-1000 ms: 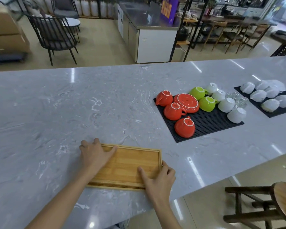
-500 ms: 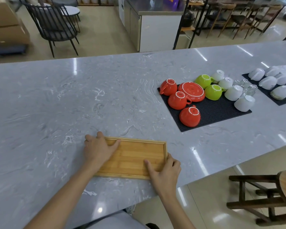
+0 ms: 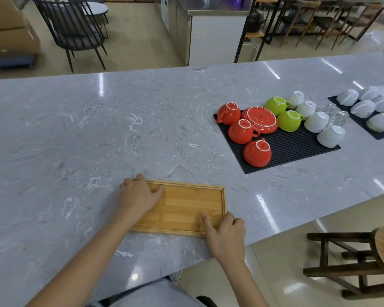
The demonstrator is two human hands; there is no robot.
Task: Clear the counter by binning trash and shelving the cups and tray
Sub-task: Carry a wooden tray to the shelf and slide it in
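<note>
A shallow bamboo tray (image 3: 186, 207) lies flat on the grey marble counter (image 3: 98, 129) close to its near edge. My left hand (image 3: 138, 194) grips the tray's far-left corner, thumb inside the rim and fingers over the outer edge. My right hand (image 3: 225, 232) grips the near-right corner the same way, thumb lying on the tray floor. Further right, a black rubber mat (image 3: 293, 145) carries upturned red cups (image 3: 256, 152), a red saucer (image 3: 259, 119), green cups (image 3: 289, 120) and white cups (image 3: 330, 136).
A second black mat (image 3: 364, 125) with several upturned white cups (image 3: 362, 108) sits at the far right. Small glasses (image 3: 339, 118) stand between the mats. A wooden stool (image 3: 364, 260) stands on the floor below the counter's right end. Chairs and a steel cabinet fill the room beyond.
The view has tilted slightly downward. Both hands keep the same hold on the tray's corners, and the tray stays flat on the counter.
</note>
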